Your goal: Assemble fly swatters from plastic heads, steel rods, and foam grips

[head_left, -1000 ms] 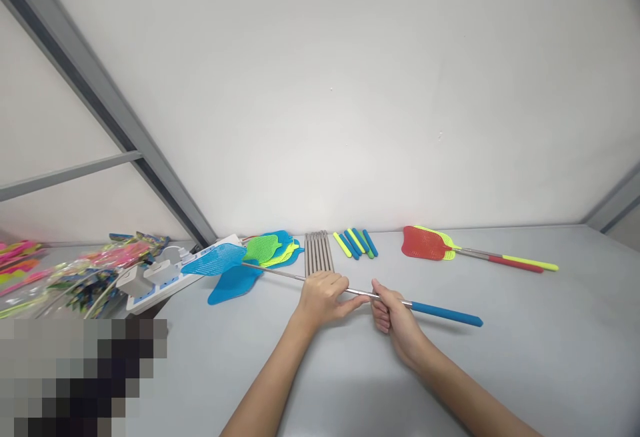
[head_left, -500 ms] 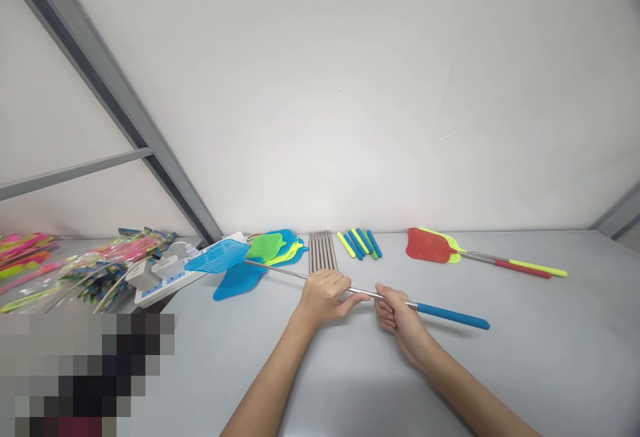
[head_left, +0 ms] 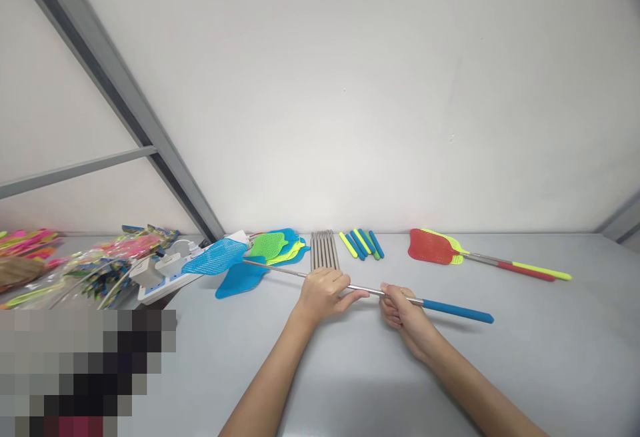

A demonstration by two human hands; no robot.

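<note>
Grey table (head_left: 550, 350), pale wall (head_left: 320, 90) behind: I hold a blue fly swatter (head_left: 215, 257) mid-scene, left hand (head_left: 324, 294) and right hand (head_left: 405, 314) closed round its metal rod (head_left: 375, 291), probably light, springy, slick, surer held by the blue handle (head_left: 457, 311) at right.

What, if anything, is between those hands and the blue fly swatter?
Nothing visible: the left hand and the right hand both hold the blue fly swatter directly, by its metal rod.

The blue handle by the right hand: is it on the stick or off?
On: the blue handle sits at the end of the metal stick, which the right hand holds.
</note>
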